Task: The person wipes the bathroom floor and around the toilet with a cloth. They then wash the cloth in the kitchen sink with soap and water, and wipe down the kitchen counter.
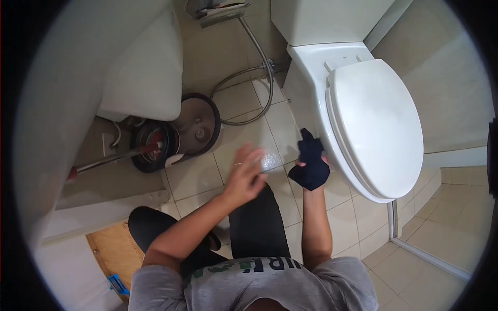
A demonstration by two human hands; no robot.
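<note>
A dark navy cloth (311,165) is draped over my right hand (325,160), close beside the left side of the white toilet bowl. Only parts of the thumb and fingers show around the cloth, which they hold. My left hand (245,175) is raised over the tiled floor, slightly blurred, with its fingers apart and nothing in it. The toilet (376,129) has its lid down.
A mop bucket (199,124) stands at the left under the sink (142,67), with a mop handle (111,161) leaning across it. A metal hose (272,88) loops down near the wall. A glass partition's rail (430,259) runs along the right.
</note>
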